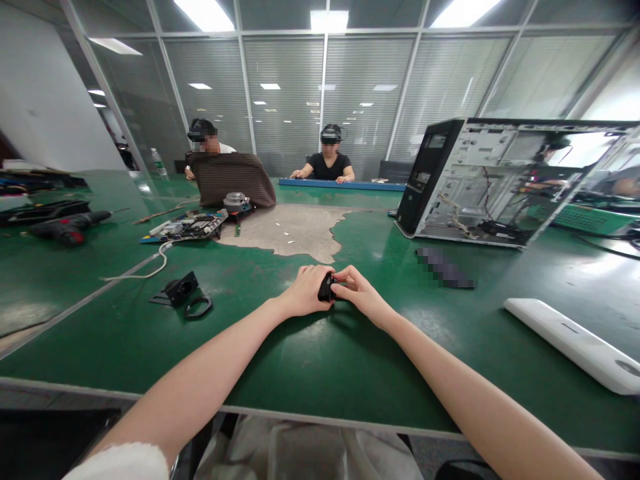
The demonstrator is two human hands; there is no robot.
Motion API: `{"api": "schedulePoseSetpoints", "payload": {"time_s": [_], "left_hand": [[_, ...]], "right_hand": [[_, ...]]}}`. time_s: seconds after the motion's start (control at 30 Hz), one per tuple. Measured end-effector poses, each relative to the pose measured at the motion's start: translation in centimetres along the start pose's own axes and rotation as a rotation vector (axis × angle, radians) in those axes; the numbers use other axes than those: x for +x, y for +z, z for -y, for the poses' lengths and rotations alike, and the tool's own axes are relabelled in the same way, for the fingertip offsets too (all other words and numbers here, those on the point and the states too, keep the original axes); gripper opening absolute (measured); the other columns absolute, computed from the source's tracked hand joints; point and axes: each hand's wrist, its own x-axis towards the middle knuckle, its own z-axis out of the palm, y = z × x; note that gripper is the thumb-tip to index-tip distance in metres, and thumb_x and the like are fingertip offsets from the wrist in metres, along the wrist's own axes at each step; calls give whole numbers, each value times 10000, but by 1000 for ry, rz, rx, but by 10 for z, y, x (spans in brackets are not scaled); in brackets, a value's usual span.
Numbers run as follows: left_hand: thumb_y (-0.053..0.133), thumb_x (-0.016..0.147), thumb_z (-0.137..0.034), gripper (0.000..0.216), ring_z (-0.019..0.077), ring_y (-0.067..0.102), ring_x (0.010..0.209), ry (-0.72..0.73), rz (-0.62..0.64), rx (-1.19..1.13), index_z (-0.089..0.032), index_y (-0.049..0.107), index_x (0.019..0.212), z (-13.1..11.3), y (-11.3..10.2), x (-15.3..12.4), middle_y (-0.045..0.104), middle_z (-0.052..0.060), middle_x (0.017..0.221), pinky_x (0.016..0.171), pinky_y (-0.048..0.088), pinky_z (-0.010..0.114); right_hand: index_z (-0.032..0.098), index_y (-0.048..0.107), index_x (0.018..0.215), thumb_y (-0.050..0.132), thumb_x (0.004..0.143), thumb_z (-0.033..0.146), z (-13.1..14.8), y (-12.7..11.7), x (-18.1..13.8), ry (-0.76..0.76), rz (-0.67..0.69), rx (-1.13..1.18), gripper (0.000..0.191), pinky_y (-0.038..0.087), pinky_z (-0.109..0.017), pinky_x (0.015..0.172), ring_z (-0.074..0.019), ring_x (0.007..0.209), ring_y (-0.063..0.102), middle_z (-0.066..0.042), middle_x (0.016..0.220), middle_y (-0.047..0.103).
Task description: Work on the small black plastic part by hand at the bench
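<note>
Just above the green table [380,373], my left hand [304,291] is closed around a small black part [326,287], whose exact kind I cannot make out. My right hand [363,293] pinches the right side of that same part with thumb and fingertips. Much of the part is hidden by my fingers. To the left lie a black bracket-like piece [180,289] with a round opening and a black ring [199,307] with flat sides, both apart from my hands.
An open computer case [435,180] stands at the right, near a blurred dark flat object [445,268] and a long white casing [570,340]. Circuit boards [187,228], a cable [163,260] and a drill [70,227] lie left. Two people sit across the table.
</note>
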Motion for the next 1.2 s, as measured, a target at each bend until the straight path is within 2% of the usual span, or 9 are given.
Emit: {"api": "schedulePoseSetpoints", "payload": {"time_s": [0.2, 0.43, 0.6, 0.93, 1.2], "left_hand": [[615, 622, -284, 511, 237, 484, 945, -3, 3, -8, -212, 390, 1075, 0, 0, 0, 526, 48, 1029, 855, 319, 383], [623, 588, -263, 564, 245, 486, 941, -7, 16, -12, -214, 380, 1095, 1, 0, 0, 524, 47, 1026, 852, 318, 392], [612, 620, -287, 546, 244, 479, 960, -6, 9, -13, -209, 371, 1103, 0, -1, 0, 522, 56, 1046, 863, 312, 394], [616, 621, -285, 517, 247, 490, 948, -12, 14, -15, -219, 395, 1084, -1, -1, 1, 529, 50, 1034, 852, 319, 398], [616, 625, -292, 537, 240, 487, 948, -1, 8, -3, -211, 377, 1100, 1, -1, 0, 527, 51, 1043, 866, 317, 389]], "right_hand": [[215, 480, 881, 653, 667, 336, -9, -4, 4, 13, -21, -37, 301, 422, -358, 824, -152, 862, 548, -15, 926, 554], [229, 462, 885, 723, 598, 287, -2, -5, -1, -6, 80, -5, 393, 461, -350, 775, -165, 844, 574, 9, 844, 587], [215, 467, 821, 642, 689, 346, 1, -2, -1, -8, 13, -7, 255, 458, -335, 772, -134, 789, 572, 5, 883, 570], [230, 462, 907, 653, 669, 334, -5, -2, 2, 33, -11, -24, 322, 481, -333, 712, -130, 734, 574, 5, 860, 565], [215, 455, 795, 713, 598, 292, 0, -3, 0, -25, 25, 6, 334, 454, -331, 764, -156, 839, 573, -5, 919, 558]]}}
